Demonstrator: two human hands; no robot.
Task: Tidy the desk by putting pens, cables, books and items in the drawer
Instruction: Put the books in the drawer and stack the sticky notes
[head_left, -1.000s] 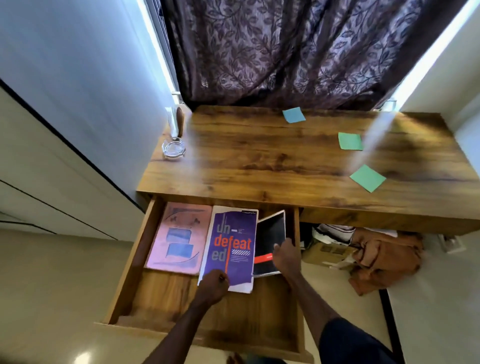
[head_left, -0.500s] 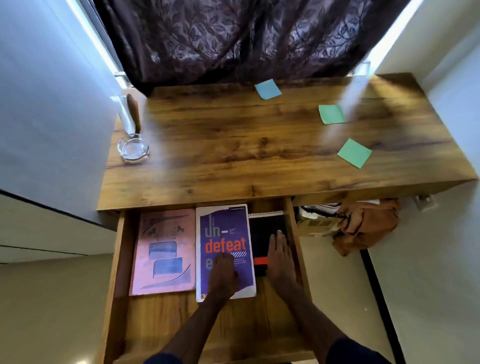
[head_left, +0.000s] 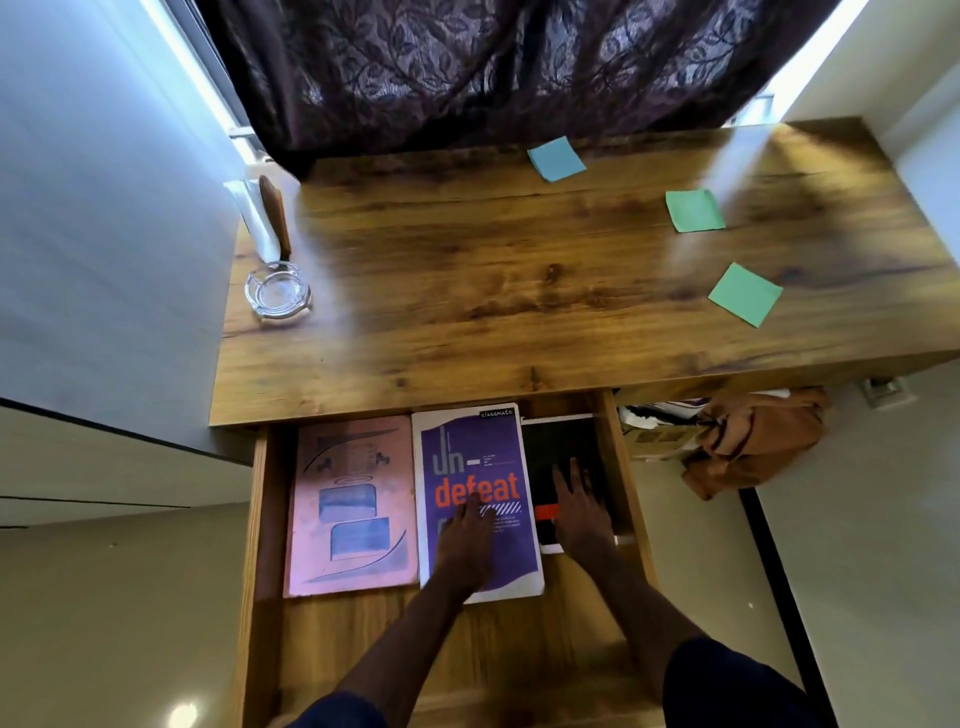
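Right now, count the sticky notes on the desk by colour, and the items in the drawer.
Blue notes: 1
Green notes: 2
Drawer items: 3
Total: 6

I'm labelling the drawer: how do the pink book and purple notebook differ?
The pink book lies untouched at the left; the purple notebook, in the middle, has the left hand flat on it. The pink book shows blue panels; the purple notebook shows orange lettering. Both lie flat in the drawer.
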